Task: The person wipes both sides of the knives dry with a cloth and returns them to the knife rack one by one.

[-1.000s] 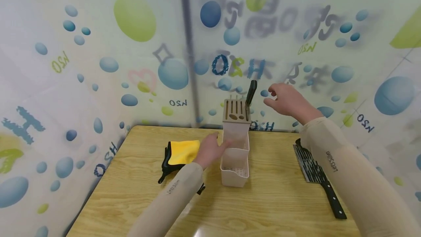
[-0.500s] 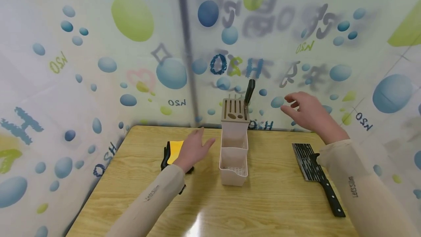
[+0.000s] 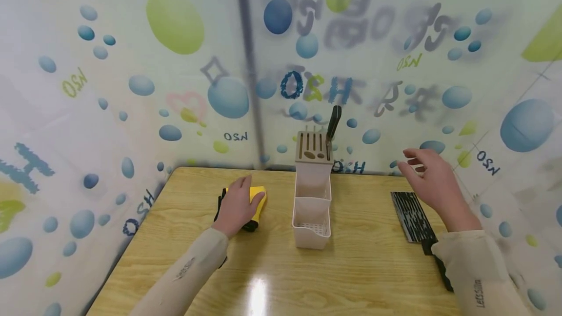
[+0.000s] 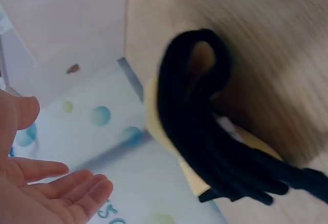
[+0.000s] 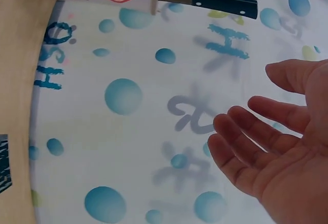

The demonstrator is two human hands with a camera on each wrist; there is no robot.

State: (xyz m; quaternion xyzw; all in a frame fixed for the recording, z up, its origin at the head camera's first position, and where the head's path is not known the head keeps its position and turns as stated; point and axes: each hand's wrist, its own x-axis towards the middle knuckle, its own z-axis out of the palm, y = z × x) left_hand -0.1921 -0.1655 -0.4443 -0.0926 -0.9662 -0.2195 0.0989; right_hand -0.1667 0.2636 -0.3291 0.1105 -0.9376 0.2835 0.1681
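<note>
Head view: see left hand (image 3: 236,209) over black-and-yellow bundle (image 4: 195,126) on table (image 3: 351,267), right hand (image 3: 434,179) near cleaver (image 3: 410,216), with thumbs spread from loose fingers, pinching nothing. Could nick right hand on cleaver by lowering blindly.

left hand (image 3: 235,209): thumb apart | right hand (image 3: 434,179): fingers loosely curved

a pale wall (image 3: 281,52) (dotted with blue and green ovals) stands behind a wood-grain table (image 3: 369,252).
</note>
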